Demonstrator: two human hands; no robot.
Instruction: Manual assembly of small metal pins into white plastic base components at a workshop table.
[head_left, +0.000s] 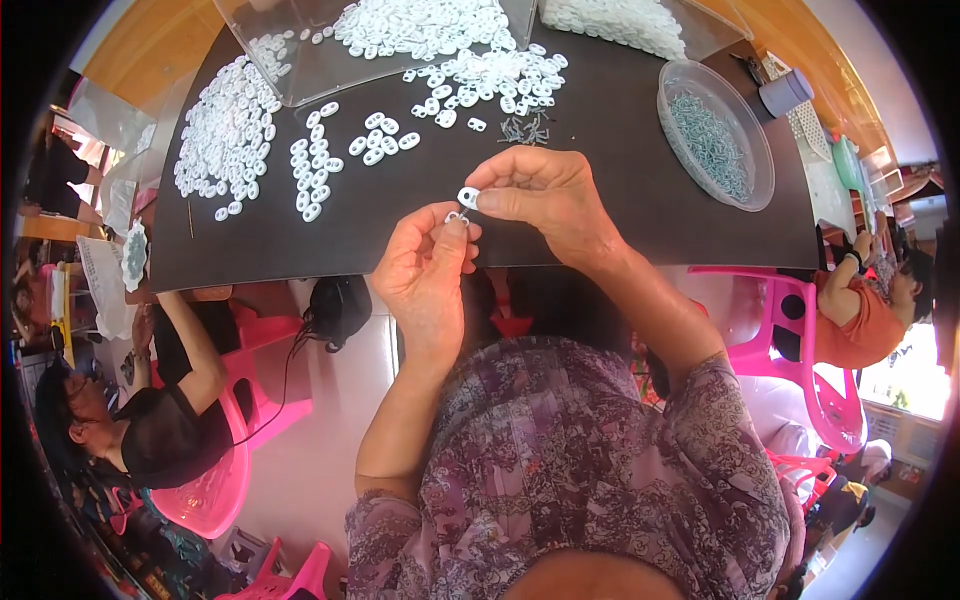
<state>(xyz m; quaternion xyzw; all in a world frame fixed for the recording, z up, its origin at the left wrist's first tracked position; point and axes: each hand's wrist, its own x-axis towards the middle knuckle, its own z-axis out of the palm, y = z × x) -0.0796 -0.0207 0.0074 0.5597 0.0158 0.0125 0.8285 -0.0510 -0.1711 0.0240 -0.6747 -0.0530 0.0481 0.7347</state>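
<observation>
Above the table's near edge my two hands meet. My right hand (555, 205) pinches a small white oval plastic piece (468, 196) with a dark hole, between thumb and fingers. My left hand (420, 275) is closed just below it, thumb against fingertips, on a small white clip-like piece (456, 217). A thin dark pin seems to run between the two pieces, but its detail is too small to tell. Beyond my hands lie a small group of white oval pieces (375, 145), a double row of them (313, 165) and a little pile of dark screws (524, 128).
A large heap of white pieces (225, 130) lies at the left. Clear trays (290, 98) with more stand at the back. A round clear tub (766, 180) of greenish screws sits at the right, near a grey cup (786, 93). People sit on pink chairs (235, 470) on both sides.
</observation>
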